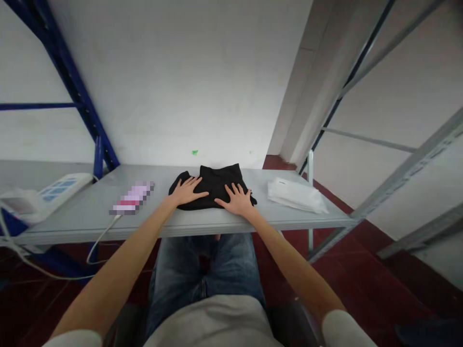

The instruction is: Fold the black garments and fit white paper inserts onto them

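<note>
A black folded garment (217,179) lies in the middle of a grey table (87,212). My left hand (186,190) rests flat on its left part with the fingers spread. My right hand (237,198) lies flat on its front right part, fingers apart too. Neither hand grips the cloth; both press down on it from above.
A stack of white plastic bags (296,195) lies to the right of the garment. A blurred pink object (132,197) with a cable and a white power strip (47,193) sit at the left. Blue shelf posts (72,82) stand left, grey ones (408,168) right. A white wall rises behind.
</note>
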`<state>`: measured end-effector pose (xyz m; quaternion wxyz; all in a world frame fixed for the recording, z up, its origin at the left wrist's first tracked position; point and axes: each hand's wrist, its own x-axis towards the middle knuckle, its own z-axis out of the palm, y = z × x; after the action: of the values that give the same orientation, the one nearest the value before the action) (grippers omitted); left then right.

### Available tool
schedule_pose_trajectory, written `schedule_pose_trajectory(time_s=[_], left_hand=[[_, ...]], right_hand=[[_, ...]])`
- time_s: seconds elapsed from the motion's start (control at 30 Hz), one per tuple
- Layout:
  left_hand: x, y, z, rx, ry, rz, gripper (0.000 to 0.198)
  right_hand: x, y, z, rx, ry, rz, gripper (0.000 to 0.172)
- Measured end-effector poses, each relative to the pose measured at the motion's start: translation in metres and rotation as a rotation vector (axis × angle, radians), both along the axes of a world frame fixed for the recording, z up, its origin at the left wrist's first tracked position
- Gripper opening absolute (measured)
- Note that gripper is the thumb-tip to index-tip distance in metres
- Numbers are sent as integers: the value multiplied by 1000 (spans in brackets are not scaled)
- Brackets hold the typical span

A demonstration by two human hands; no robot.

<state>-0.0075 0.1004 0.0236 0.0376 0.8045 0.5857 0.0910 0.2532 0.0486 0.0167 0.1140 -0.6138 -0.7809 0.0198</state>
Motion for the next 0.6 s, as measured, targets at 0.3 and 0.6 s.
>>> schedule_pose_trajectory(time_s=[0.3,0.6], left_hand=[[15,-9,31,319,-181,38,69],[38,68,14,341,-251,-6,45]], right_hand=[[-7,10,26,63,94,-26,101],[-75,103,23,222,146,177,54]])
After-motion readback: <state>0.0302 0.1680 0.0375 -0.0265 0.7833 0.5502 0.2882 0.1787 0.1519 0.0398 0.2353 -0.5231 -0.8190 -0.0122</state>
